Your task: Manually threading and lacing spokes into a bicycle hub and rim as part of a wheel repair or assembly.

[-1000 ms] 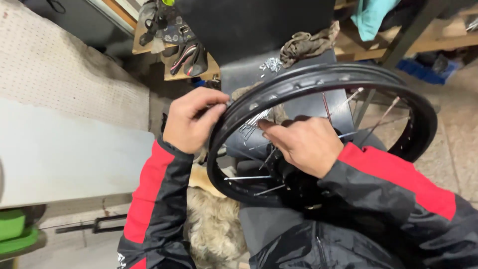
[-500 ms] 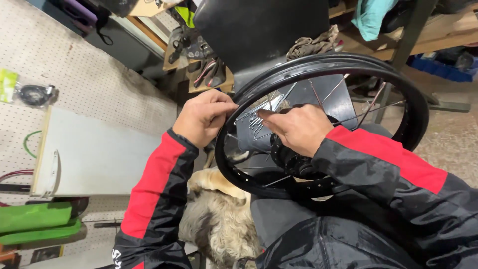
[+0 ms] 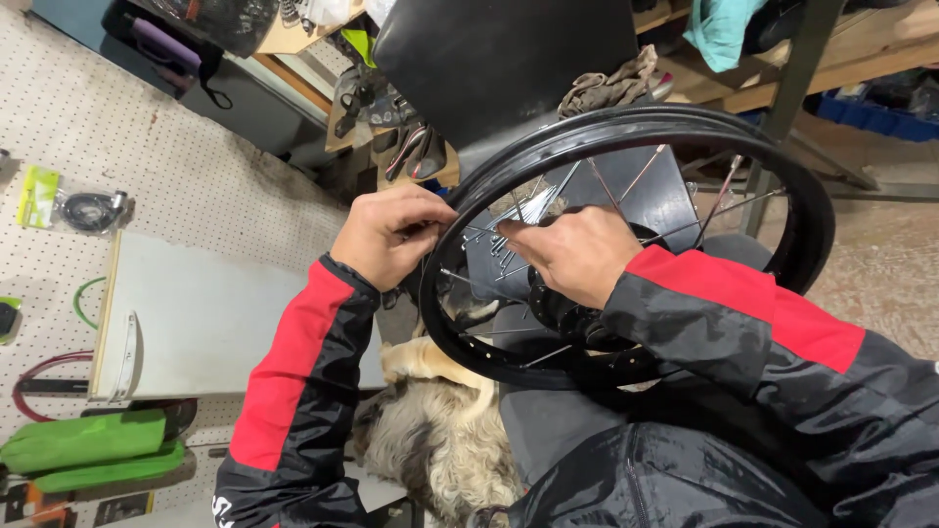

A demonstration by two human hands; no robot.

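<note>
Hands: left hand (image 3: pixel 391 246), right hand (image 3: pixel 572 252) pinching spokes (image 3: pixel 518 210); black rim (image 3: pixel 626 132).

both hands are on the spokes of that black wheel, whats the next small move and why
Probably guide the loose spoke end outward to the black rim. The left hand pinches at the rim's near edge, while the right hand holds thin spokes bunched inside the wheel, apparently not yet seated.

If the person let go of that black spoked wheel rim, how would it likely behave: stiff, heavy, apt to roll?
The black wheel rim looks like a stiff hoop, unlikely to flex. Being round, it would probably roll or tip off the lap. Its thin spokes look bendable. The left hand and right hand steady it.
</note>
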